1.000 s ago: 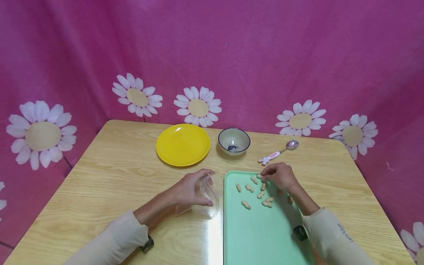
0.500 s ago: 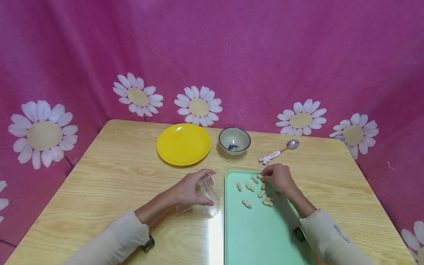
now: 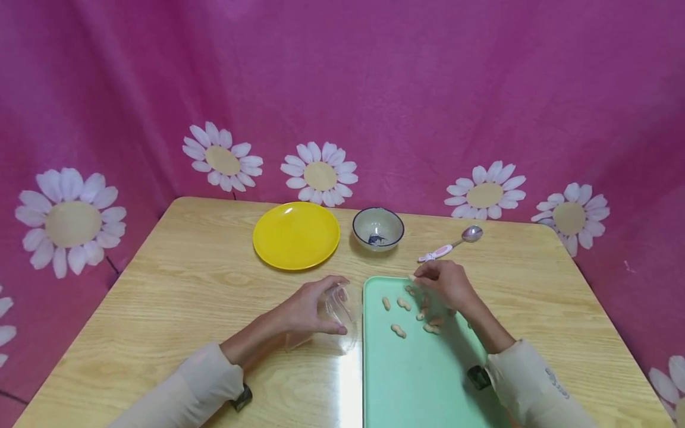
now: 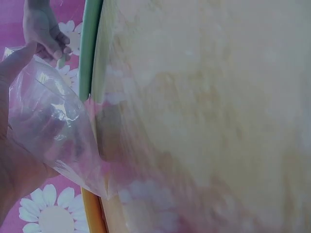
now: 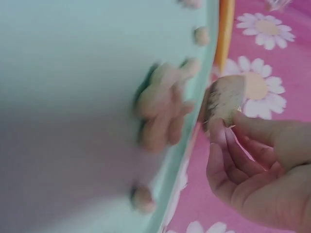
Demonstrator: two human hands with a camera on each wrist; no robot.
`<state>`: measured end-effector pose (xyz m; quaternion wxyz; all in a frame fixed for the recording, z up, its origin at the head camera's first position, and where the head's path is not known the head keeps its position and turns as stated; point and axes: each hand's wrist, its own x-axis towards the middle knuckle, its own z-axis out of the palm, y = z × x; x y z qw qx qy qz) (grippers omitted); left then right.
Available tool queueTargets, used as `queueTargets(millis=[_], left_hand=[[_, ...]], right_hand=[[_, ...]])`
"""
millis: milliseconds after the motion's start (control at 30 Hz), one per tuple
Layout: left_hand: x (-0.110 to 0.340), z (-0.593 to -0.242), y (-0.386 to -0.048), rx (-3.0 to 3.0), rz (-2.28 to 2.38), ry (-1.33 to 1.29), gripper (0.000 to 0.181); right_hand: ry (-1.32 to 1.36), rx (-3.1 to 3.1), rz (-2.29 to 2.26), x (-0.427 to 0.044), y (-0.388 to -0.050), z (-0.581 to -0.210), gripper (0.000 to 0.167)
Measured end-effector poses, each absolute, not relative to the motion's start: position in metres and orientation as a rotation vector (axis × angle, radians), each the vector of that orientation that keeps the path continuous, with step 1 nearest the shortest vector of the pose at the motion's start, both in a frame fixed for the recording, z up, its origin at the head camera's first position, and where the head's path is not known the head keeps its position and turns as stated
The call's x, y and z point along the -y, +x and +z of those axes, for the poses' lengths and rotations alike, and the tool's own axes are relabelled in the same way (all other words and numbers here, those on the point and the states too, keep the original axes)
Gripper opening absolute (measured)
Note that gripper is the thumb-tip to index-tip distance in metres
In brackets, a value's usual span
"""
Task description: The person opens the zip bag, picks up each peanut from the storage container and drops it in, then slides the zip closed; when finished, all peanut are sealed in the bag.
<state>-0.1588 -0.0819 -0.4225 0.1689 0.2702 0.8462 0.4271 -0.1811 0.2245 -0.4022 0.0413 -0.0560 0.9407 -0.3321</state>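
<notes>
1. Half a second ago our right hand [image 3: 448, 284] was at the far edge of the green tray [image 3: 407, 380]. It has since shifted slightly left, and a pale peanut [image 3: 412, 277] now shows at its fingertips. We take this to mean one nut is picked up and clear of the others.

2. Right hand: thumb and fingers pinch that peanut. The right wrist view mostly hides the nut behind the fingertips, with the bowl [image 3: 377, 229] behind them there.

3. Left hand [image 3: 310, 309]: curved round a clear plastic bag [image 4: 53, 116], fingers at one side, thumb at the other. It has hardly moved. We cannot tell for certain which way the mouth faces.

4. The held peanut lies at the tray's far edge, in the right hand and well apart from the left. The bag sits just beside the tray's left edge, over the worktop [image 3: 134, 309] — by our judgement the gap between nut and bag is not yet crossed.

5. The remaining peanuts [image 3: 398, 330] lie scattered over the tray's far half, some bunched below the right hand. The spoon [image 3: 449, 245] and yellow plate [image 3: 297, 235] lie beyond — neither hand touches them.
</notes>
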Motion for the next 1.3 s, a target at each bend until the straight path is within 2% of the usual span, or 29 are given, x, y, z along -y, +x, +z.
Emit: queueTargets(millis=[333,633,800,1100,1300], left_hand=[[0.079,-0.423,-0.158,-2.386,1.189,0.771,0.086],[0.079,-0.421,-0.157,-2.418,1.173,0.808,0.086],[0.078,-0.420,-0.157,-2.419,1.160,0.801,0.086],[0.078,-0.421,-0.157,-2.410,1.166,0.804,0.086],[0.078,-0.424,-0.157,-2.402,1.186,0.818,0.087]], right_hand=[[-0.263,-2.782,-1.284,-0.185,-0.164,-0.393,0.013],[-0.559,-2.669,-1.322,-0.152,-0.151,-0.388,0.009],[-0.639,-2.663,-1.296,-0.141,-0.148,-0.388,0.008],[-0.676,-2.674,-1.255,-0.143,-0.146,-0.384,0.013],[-0.564,-2.698,-1.276,-0.161,-0.151,-0.384,0.013]])
